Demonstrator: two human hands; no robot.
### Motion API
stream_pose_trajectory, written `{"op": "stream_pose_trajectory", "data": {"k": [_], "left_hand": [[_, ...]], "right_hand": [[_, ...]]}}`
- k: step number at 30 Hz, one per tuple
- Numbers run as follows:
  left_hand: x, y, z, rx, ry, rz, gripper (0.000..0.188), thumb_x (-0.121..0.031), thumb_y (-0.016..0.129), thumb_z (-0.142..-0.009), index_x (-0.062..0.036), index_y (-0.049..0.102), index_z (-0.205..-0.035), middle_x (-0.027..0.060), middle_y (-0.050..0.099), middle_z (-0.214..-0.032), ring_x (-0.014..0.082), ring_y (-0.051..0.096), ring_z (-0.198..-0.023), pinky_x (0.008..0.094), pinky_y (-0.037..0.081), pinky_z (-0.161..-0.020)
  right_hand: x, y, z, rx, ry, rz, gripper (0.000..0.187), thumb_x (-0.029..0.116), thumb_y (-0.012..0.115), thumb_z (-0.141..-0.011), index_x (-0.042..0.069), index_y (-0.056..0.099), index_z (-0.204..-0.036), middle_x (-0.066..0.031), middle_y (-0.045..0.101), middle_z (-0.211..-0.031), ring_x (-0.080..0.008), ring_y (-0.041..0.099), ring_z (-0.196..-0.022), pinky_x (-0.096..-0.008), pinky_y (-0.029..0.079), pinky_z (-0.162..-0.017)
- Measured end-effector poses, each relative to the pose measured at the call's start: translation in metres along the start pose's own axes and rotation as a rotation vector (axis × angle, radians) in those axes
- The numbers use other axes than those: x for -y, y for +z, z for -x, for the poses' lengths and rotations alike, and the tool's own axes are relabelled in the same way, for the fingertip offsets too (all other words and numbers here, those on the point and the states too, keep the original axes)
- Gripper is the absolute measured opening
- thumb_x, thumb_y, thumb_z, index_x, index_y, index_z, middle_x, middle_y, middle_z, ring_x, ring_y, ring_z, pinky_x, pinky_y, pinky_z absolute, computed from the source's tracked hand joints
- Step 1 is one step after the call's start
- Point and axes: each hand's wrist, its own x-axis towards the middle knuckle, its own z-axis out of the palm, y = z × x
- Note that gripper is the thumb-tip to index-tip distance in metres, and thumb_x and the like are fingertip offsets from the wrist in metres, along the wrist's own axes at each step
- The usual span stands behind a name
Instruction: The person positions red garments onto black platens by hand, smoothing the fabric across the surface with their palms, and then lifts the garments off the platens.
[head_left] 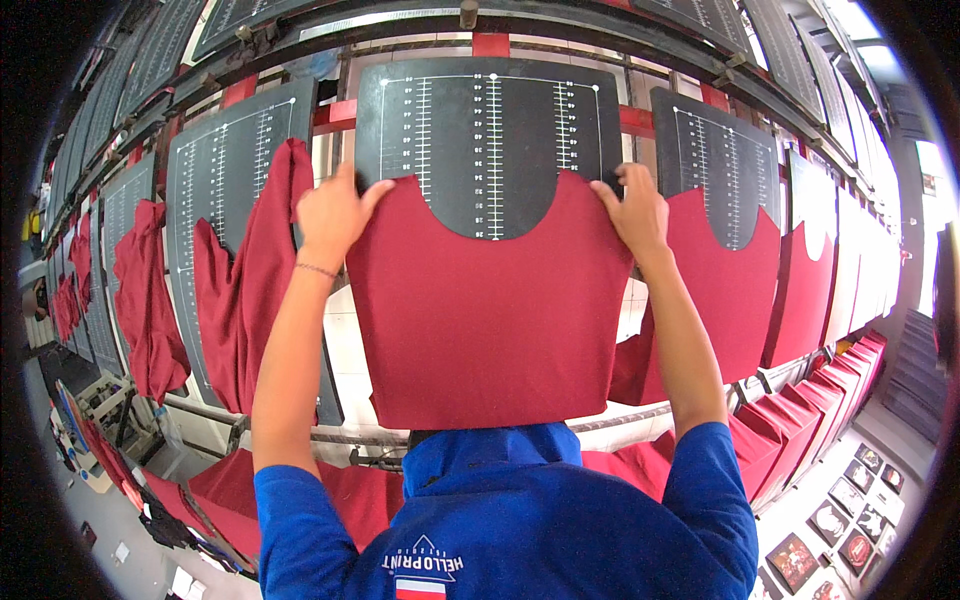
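A dark red shirt panel point(490, 330) with a scooped neckline lies on the dark grey printing board point(530, 130) straight ahead. White ruler scales run up the bare upper part of the board. My left hand point(335, 215) is at the panel's left shoulder, its thumb pressed on the cloth and its fingers partly hidden at the board's edge. At the opposite shoulder, my right hand point(637, 210) holds the cloth the same way, thumb inward and fingers curled. The panel looks smooth between my hands.
To the left, a crumpled red cloth piece point(255, 280) hangs over another board point(195, 140). On the right, a red panel point(715, 300) lies flat on its board. Dark metal rails point(420, 35) run behind the boards. Several printed pictures point(795, 560) lie at lower right.
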Motion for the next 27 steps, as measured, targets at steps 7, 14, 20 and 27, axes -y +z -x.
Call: {"op": "stream_pose_trajectory", "data": {"k": [7,14,20,27], "left_hand": [[-0.044,-0.027,0.059,0.083,0.354,0.375,0.070,-0.044,0.067,-0.091,0.0024,0.048,-0.140,0.0252,0.048,-0.147,0.0435,0.043,-0.137,0.0510,0.036,-0.113],[-0.004,0.040,0.086,-0.073,-0.037,0.425,0.069,-0.039,0.046,-0.106,0.0007,0.024,-0.158,0.0272,0.022,-0.163,0.0421,0.018,-0.153,0.0486,0.018,-0.124],[0.012,0.088,0.272,0.564,-0.954,2.001,0.074,-0.061,0.034,-0.105,-0.0039,0.044,-0.150,0.0168,0.054,-0.146,0.0290,0.051,-0.136,0.0446,0.042,-0.113],[0.020,0.100,0.324,0.304,-0.827,2.075,0.051,-0.048,0.052,-0.104,-0.0045,0.059,-0.129,0.0116,0.068,-0.124,0.0234,0.069,-0.106,0.0399,0.058,-0.090]], "right_hand": [[0.028,-0.016,0.040,0.152,-0.389,-0.072,0.069,0.045,0.063,-0.095,0.001,0.046,-0.145,-0.0230,0.049,-0.148,-0.0405,0.044,-0.139,-0.0504,0.034,-0.115],[-0.030,-0.006,0.032,-0.068,0.048,-0.182,0.066,0.039,0.048,-0.105,-0.003,0.031,-0.154,-0.0248,0.034,-0.159,-0.0401,0.030,-0.149,-0.0486,0.021,-0.123],[-0.056,0.021,0.255,0.564,0.923,-1.514,0.079,0.061,0.025,-0.106,0.001,0.029,-0.157,-0.0176,0.030,-0.163,-0.0319,0.028,-0.151,-0.0472,0.022,-0.123],[-0.049,0.015,0.330,0.218,0.989,-1.652,0.055,0.038,0.052,-0.106,-0.004,0.048,-0.140,-0.0216,0.061,-0.133,-0.0287,0.064,-0.118,-0.0449,0.054,-0.099]]}}
